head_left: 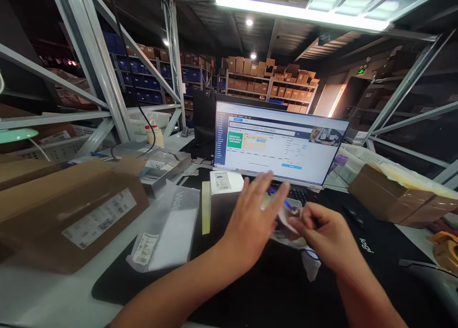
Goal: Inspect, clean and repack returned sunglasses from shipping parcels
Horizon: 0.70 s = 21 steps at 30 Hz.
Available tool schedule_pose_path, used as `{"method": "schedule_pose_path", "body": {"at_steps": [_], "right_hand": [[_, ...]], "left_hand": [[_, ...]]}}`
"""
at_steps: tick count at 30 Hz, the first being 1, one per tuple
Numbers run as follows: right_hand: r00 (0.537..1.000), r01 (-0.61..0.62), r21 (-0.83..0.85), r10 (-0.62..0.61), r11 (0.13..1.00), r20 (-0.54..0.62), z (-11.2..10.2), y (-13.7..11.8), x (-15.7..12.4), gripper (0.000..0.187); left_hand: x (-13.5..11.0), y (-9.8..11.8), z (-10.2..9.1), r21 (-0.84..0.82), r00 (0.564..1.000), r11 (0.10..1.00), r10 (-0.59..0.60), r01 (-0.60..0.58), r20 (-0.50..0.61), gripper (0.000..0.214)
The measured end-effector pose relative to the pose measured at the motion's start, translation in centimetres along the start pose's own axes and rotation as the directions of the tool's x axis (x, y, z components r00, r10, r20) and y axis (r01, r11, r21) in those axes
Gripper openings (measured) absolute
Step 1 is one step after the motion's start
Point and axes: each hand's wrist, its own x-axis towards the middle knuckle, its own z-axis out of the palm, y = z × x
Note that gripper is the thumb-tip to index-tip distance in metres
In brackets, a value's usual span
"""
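Over the black desk mat (279, 285), my left hand (252, 218) has its fingers stretched out, beside a crumpled clear plastic bag (288, 240). My right hand (327, 235) is closed, thumb and fingertips pinching the bag's right side. Blue and purple bits show inside the bag, but blur and my hands hide what they are. A small white piece (311, 266) hangs below the right hand. To the left of my hands lies a frosted plastic pouch (171, 228) with a label and something white inside. A white labelled box (225, 181) lies behind my left hand.
A lit monitor (275, 147) stands behind the keyboard (298, 193). Large cardboard boxes flank the mat, one at left (71, 209), one at right (397, 199). A yellow strip (206, 209) lies by the pouch. At far right sits a yellow tape dispenser-like object (445, 249).
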Motion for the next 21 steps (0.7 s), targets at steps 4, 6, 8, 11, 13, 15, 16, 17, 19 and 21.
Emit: {"method": "schedule_pose_path", "body": {"at_steps": [4,6,8,11,13,15,16,17,19,21], "right_hand": [[0.985,-0.011,0.157,0.037,0.987,-0.167,-2.0,0.7,0.5,0.044],[0.982,0.025,0.185,0.01,0.982,-0.187,-1.3,0.3,0.3,0.041],[0.987,0.073,0.181,-0.045,0.981,-0.155,0.3,-0.4,-0.1,0.039],[0.968,0.212,0.074,-0.199,0.974,-0.154,2.7,-1.2,-0.6,0.041],[0.934,0.303,-0.029,-0.302,0.953,-0.191,3.4,-1.5,-0.9,0.042],[0.92,0.318,-0.077,-0.327,0.945,-0.214,3.3,-1.6,-1.0,0.042],[0.93,0.289,-0.057,-0.294,0.956,-0.218,3.0,-1.7,-1.0,0.043],[0.948,0.237,-0.004,-0.232,0.972,-0.217,2.5,-1.7,-1.0,0.045],[0.982,0.08,0.18,-0.046,0.98,-0.186,1.2,-1.6,-0.7,0.05],[0.983,-0.079,0.405,0.138,0.911,-0.12,-0.3,-1.4,-0.3,0.056]], "left_hand": [[-0.2,0.7,-0.3,-0.004,0.968,0.968,-0.252,0.252,-0.018,0.058],[-0.7,1.3,0.2,-0.07,0.97,0.969,-0.233,0.238,0.065,0.06],[-1.3,1.8,1.1,-0.076,0.98,0.978,-0.19,0.195,0.066,0.069],[-1.9,2.1,2.2,0.005,0.99,0.991,-0.135,0.135,-0.037,0.057],[-1.9,1.9,2.5,0.019,0.992,0.996,-0.088,0.09,-0.089,0.037],[-1.6,1.7,2.5,-0.008,0.992,0.999,-0.049,0.049,-0.12,0.021],[-1.4,1.6,2.4,-0.033,0.991,0.999,-0.036,0.032,-0.127,0.017],[-1.2,1.5,2.3,-0.066,0.992,0.998,-0.026,0.018,-0.122,0.017],[-0.8,1.4,1.8,-0.148,0.998,0.989,-0.014,0.005,-0.06,0.019],[-0.5,1.4,1.3,-0.221,0.999,0.975,0.014,-0.004,0.041,0.027]]}}
